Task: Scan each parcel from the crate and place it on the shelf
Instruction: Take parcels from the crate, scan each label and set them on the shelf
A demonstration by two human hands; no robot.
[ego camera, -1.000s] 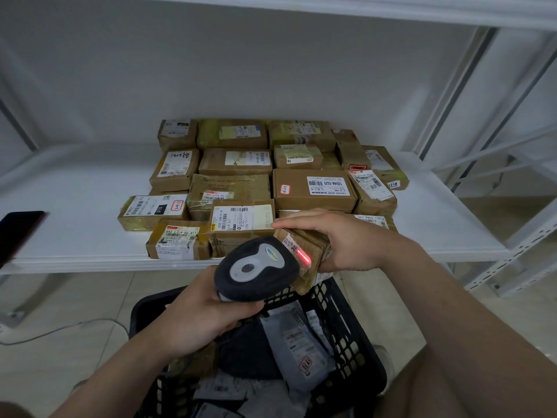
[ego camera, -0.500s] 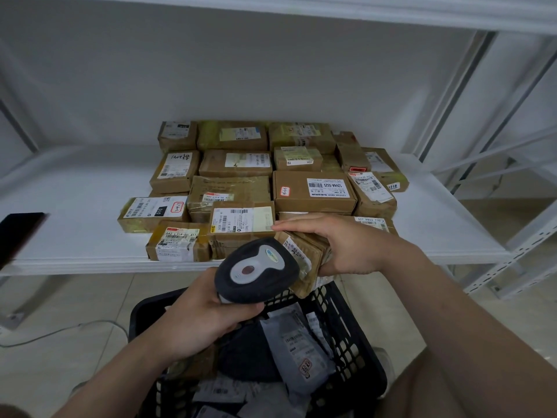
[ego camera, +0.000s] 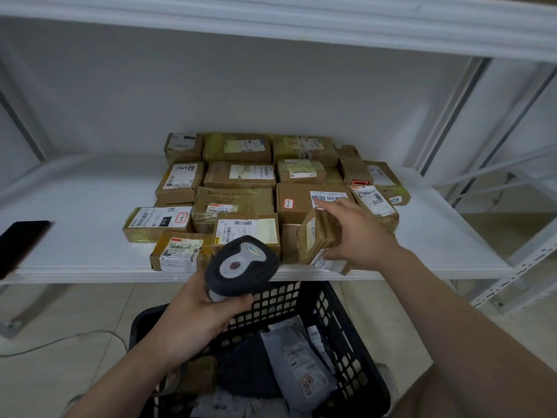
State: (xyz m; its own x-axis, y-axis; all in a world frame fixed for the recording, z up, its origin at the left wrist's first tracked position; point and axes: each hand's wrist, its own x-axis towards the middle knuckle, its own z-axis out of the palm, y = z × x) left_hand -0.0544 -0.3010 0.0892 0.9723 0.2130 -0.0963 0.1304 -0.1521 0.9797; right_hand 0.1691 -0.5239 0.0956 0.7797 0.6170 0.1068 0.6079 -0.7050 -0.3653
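My right hand grips a small taped brown parcel, held on edge over the front of the white shelf, just above a parcel lying at the shelf's lip. My left hand holds the dark grey barcode scanner above the black crate, its head pointing up toward the shelf. The crate holds grey mailer bags and a brown box. Several labelled brown parcels lie in rows on the shelf.
A black phone lies at the shelf's left front edge. Bare shelf surface spreads left of the parcels and at the far right. White shelf uprights stand at the right. A cable runs over the tiled floor at the left.
My right hand has carried the small parcel up and forward from in front of the scanner onto the shelf's front. The scanner's red light on the parcel has gone. The scanner has tilted upward.
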